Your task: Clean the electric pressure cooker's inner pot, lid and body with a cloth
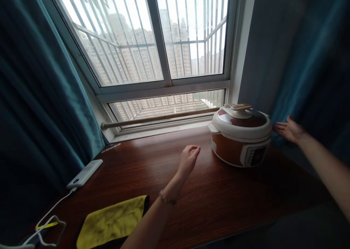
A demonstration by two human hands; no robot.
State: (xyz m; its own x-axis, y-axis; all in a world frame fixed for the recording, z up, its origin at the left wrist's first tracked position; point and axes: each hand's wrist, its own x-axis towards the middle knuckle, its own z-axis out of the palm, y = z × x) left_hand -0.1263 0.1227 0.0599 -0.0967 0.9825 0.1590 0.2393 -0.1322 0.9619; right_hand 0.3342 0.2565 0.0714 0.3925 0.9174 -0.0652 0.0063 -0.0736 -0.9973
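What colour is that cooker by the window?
The cooker is reddish-brown with a cream-white rim, handle and control panel. The head view, the only one, shows it clearly.

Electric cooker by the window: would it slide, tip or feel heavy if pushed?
The electric cooker looks squat and wide-based, so tipping seems unlikely. Its bulky body suggests real weight. On the glossy wooden sill it may slide.

Dim interior, bright overexposed window [153,41] backlight, wide-angle edge distortion.

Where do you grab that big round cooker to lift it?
Probably hold the pressure cooker under its white rim, one hand from each side: it stands upright, wide and round, with a small lug on its left.
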